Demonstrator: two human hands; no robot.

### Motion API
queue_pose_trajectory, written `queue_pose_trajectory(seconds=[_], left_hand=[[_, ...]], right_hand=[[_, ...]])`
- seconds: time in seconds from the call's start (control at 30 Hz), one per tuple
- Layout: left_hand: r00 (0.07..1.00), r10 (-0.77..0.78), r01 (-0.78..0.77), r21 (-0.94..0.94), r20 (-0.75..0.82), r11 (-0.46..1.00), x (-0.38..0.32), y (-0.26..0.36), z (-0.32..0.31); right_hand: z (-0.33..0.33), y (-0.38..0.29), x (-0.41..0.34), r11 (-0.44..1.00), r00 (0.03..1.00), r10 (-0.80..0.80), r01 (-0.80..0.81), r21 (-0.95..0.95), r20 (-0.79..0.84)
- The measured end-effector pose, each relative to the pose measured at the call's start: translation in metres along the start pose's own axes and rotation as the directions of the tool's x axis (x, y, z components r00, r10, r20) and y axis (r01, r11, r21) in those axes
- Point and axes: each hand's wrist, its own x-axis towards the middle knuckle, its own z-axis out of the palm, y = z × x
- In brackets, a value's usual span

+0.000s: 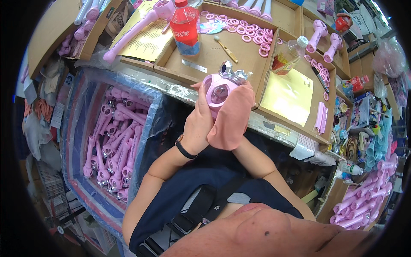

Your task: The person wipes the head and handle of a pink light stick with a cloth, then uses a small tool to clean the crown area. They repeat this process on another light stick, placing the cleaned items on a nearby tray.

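Observation:
My left hand (197, 128) is closed around a pink plastic toy wand (210, 91), whose round, open-sided head has a clear ball inside and a silver crown piece (231, 74) on top. A salmon-coloured cloth (234, 119) covers much of my right hand (245, 96), which presses the cloth against the right side of the wand's head. The wand's lower part is hidden by my hands and the cloth. Beyond them, a toothbrush (226, 49) and a small metal strip (194, 66) lie in a shallow cardboard tray (179, 72).
Many pink wands lie in a plastic-lined bin (157, 106) at the left. Pink rings (250, 32), a red-labelled bottle (184, 29) and a clear bottle (289, 56) occupy the trays. Yellow paper (289, 96) lies right; more wand parts (366, 199) fill a box at the lower right.

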Motion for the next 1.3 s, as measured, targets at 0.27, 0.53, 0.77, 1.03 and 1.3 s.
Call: queue_pose_trajectory(seconds=[0.27,0.53,0.77,1.03,1.3], left_hand=[[0.986,0.09,-0.04,-0.328,0.139,0.944,-0.005,0.0,-0.01],[0.786,-0.103,0.572,-0.655,0.609,0.494,-0.009,0.003,-0.009],[0.983,-0.113,0.097,0.112,0.144,0.989,-0.025,0.029,0.007],[0.981,0.192,-0.176,0.327,-0.019,0.928,-0.032,0.026,0.027],[0.973,0.101,-0.076,-0.126,0.207,0.989,-0.013,0.017,0.006]], right_hand=[[-0.029,0.007,0.022,0.494,0.79,-0.136,-0.469,0.732,0.598],[-0.051,0.016,0.029,0.715,0.811,-0.041,-0.384,0.584,0.583],[-0.052,0.012,-0.006,0.469,0.915,0.088,-0.386,0.794,0.393],[-0.064,0.044,-0.024,0.88,0.979,-0.085,-0.012,0.474,0.184],[-0.062,0.042,-0.009,0.868,0.934,0.081,-0.238,0.436,0.348]])
